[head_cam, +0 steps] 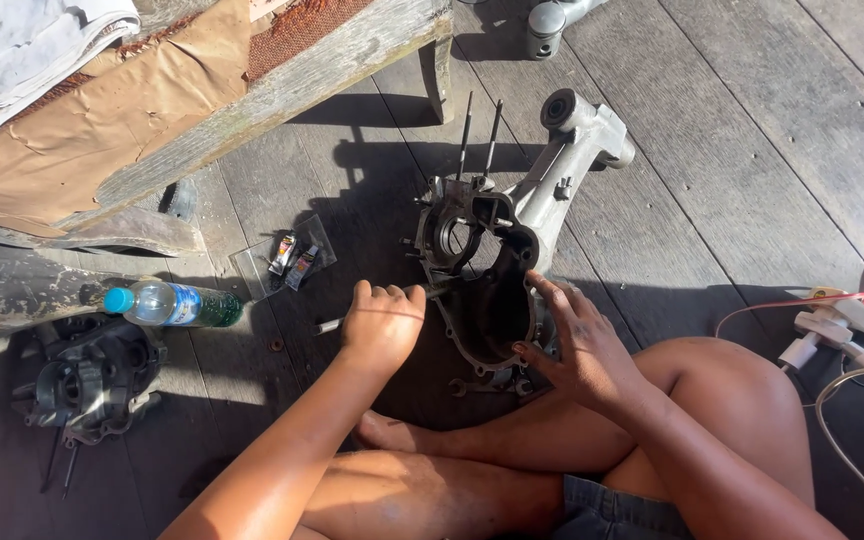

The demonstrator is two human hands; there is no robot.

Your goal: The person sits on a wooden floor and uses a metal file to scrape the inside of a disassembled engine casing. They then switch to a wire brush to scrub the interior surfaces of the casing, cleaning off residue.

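Note:
A grey metal engine crankcase half (512,240) lies on the plank floor in front of my crossed legs, with two long studs (479,135) standing up from it. My left hand (382,322) is closed around a slim metal tool (332,324) whose tip reaches toward the case's left rim. Fingers spread, my right hand (577,345) rests on the case's lower right edge and steadies it. A spanner (472,385) lies on the floor just below the case.
A plastic bottle with a blue cap (174,304) lies at the left. Beside it sits another dark engine part (92,380). Small tubes lie on a clear sheet (287,262). A wooden bench (252,90) stands at the back left. White plugs and cables (842,335) lie at the right.

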